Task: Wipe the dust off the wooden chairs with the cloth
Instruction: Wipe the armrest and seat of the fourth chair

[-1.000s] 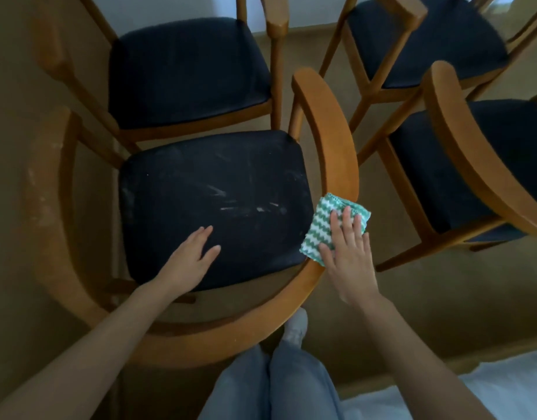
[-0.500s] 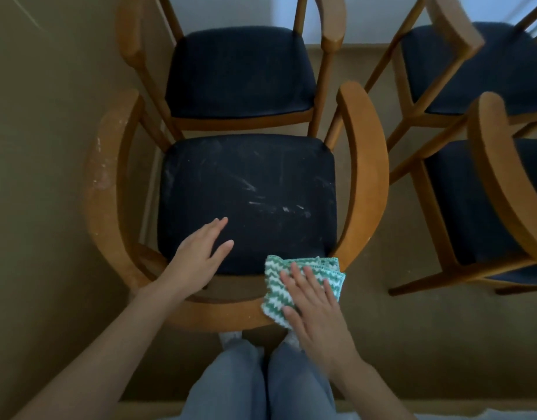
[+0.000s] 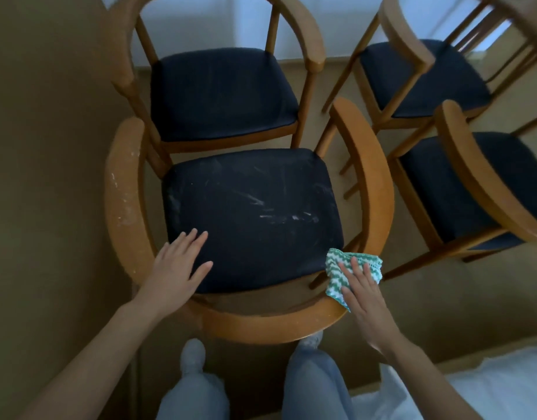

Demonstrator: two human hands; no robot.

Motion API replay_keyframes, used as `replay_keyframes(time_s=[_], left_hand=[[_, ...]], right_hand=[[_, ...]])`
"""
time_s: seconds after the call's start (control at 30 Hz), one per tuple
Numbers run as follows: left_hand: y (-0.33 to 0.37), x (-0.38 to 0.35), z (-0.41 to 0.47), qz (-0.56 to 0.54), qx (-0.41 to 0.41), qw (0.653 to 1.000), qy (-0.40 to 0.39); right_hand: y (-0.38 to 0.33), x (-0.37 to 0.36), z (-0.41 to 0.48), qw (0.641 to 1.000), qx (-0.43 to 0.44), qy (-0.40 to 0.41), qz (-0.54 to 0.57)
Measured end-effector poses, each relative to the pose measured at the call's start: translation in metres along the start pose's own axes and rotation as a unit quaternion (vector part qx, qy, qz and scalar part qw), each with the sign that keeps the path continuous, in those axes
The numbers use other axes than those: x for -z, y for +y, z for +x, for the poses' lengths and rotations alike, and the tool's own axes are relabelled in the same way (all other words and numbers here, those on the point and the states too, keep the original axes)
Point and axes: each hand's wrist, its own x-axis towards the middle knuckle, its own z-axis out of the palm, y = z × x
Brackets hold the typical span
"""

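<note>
The nearest wooden chair (image 3: 379, 189) has a curved rail that wraps round a dark seat cushion (image 3: 249, 213) streaked with pale dust. A green and white zigzag cloth (image 3: 340, 265) lies on the rail's right rear bend. My right hand (image 3: 362, 291) presses it flat with straight fingers. My left hand (image 3: 176, 268) rests on the near left part of the cushion, fingers spread. The rail's left arm (image 3: 122, 192) shows pale specks and dust.
Three more wooden chairs with dark seats stand close by: one straight ahead (image 3: 222, 92), one at the right (image 3: 473, 189), one at the far right back (image 3: 421, 77). My legs in light jeans (image 3: 315, 386) stand behind the rail. White fabric (image 3: 488, 389) lies bottom right.
My right hand has slid the cloth along the curved rail, first from the right arm toward the back middle, then back to the right rear bend. The left hand stays on the cushion.
</note>
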Motion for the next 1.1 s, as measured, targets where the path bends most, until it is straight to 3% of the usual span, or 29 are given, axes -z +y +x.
replay_keyframes(time_s=[0.27, 0.37, 0.53, 0.73, 0.87, 0.97, 1.1], left_hand=[[-0.047, 0.026, -0.009, 0.074, -0.101, 0.989, -0.073], [-0.054, 0.029, -0.01, 0.084, -0.123, 0.985, -0.088], [-0.061, 0.032, -0.011, 0.062, -0.141, 0.985, -0.083], [-0.078, 0.025, -0.018, 0.024, -0.129, 0.989, -0.071], [-0.09, 0.018, -0.029, 0.023, -0.123, 0.99, -0.06], [-0.092, 0.017, -0.035, 0.019, -0.123, 0.991, -0.054], [-0.095, 0.019, -0.043, -0.003, -0.116, 0.993, -0.034]], right_hand=[[-0.111, -0.078, -0.051, 0.984, -0.099, 0.118, -0.092], [-0.146, -0.101, -0.063, 0.983, -0.112, 0.121, -0.08], [-0.106, -0.074, -0.061, 0.988, -0.077, 0.102, -0.089], [-0.039, -0.023, -0.024, 0.969, -0.053, 0.022, -0.241], [-0.062, -0.044, -0.039, 0.971, -0.038, 0.124, -0.203], [-0.093, -0.073, -0.058, 0.978, -0.097, 0.165, -0.087], [-0.127, -0.107, -0.068, 0.964, 0.002, 0.109, -0.244]])
